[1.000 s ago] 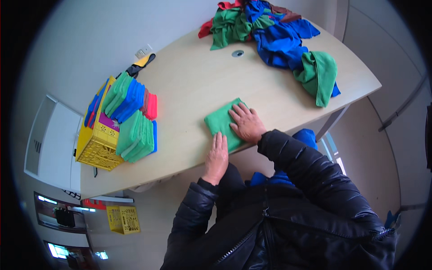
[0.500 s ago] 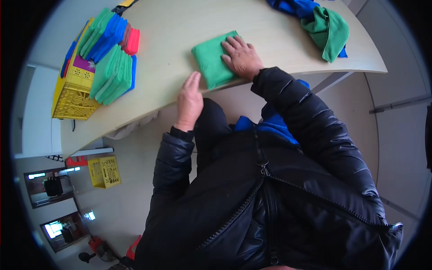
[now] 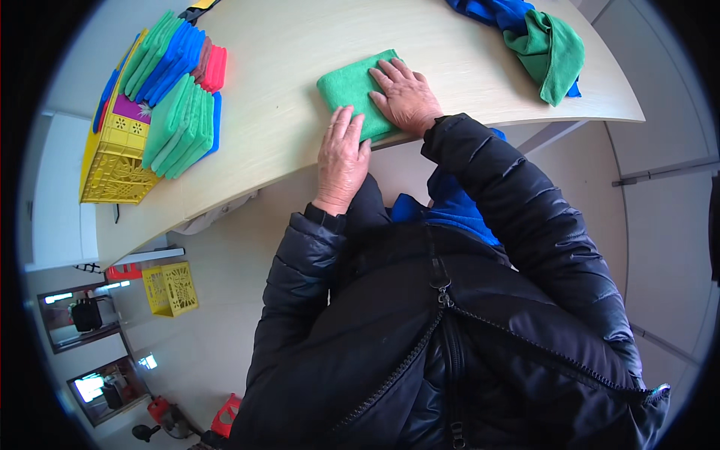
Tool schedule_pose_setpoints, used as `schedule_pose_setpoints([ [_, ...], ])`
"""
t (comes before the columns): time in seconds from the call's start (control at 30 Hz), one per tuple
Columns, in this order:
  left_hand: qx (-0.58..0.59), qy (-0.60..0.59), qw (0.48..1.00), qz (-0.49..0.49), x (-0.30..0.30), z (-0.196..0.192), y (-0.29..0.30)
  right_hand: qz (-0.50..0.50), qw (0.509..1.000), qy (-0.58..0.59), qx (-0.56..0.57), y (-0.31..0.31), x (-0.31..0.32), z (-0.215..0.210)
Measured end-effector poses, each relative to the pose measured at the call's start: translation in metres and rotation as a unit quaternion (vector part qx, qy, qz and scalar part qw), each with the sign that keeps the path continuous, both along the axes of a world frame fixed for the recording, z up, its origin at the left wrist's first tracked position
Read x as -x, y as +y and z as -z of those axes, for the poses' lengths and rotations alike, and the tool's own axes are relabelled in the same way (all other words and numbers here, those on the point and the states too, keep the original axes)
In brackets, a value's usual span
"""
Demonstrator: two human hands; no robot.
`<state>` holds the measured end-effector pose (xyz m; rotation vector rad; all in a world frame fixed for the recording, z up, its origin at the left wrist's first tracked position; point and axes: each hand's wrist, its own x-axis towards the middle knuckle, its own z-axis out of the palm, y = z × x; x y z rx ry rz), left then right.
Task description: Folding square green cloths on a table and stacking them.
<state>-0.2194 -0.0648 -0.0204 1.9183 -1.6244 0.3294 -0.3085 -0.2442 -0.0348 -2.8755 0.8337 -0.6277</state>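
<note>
A green cloth point(image 3: 346, 84), folded into a neat rectangle, lies near the front edge of the pale wooden table point(image 3: 277, 97). My right hand point(image 3: 406, 96) rests flat on its right side, fingers stretched out. At the near left corner of the cloth, the fingertips of my left hand point(image 3: 343, 154) touch it, with the fingers extended and nearly side by side. Neither hand grips anything.
At the table's left a yellow plastic basket point(image 3: 120, 172) stands beside stacked folded cloths in green point(image 3: 180, 127), blue point(image 3: 174, 64) and red point(image 3: 215, 69). Rumpled green point(image 3: 551, 60) and blue point(image 3: 495, 11) cloths lie at the far right. Another yellow basket point(image 3: 171, 289) sits on the floor.
My left hand has moved right from beside the cloth onto its near left corner. My right hand stays flat on the cloth in nearly the same place.
</note>
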Motion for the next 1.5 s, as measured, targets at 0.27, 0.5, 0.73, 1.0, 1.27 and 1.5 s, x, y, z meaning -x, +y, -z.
schedule_pose_setpoints([
  [0.27, -0.038, -0.124, 0.992, 0.012, -0.007, 0.005, -0.014, 0.008, 1.0, -0.001, -0.008, -0.003, -0.001, -0.002],
  [0.5, -0.054, -0.176, 0.983, 0.004, -0.005, 0.007, -0.002, 0.011, 1.0, 0.002, 0.0, -0.002, -0.001, 0.001],
  [0.73, -0.029, -0.104, 0.994, -0.019, 0.0, 0.007, 0.005, 0.009, 1.0, 0.011, 0.001, 0.001, -0.002, 0.002],
  [1.0, -0.006, 0.031, 0.999, -0.015, -0.006, -0.01, 0.008, 0.004, 1.0, -0.009, 0.003, -0.004, 0.001, 0.002],
  [1.27, 0.01, -0.11, 0.993, 0.035, -0.003, 0.004, -0.011, -0.008, 1.0, -0.023, -0.011, -0.005, -0.002, -0.003],
  [1.5, 0.002, -0.097, 0.995, 0.007, -0.001, -0.001, 0.001, -0.034, 0.998, -0.048, -0.025, 0.0, 0.007, -0.011],
])
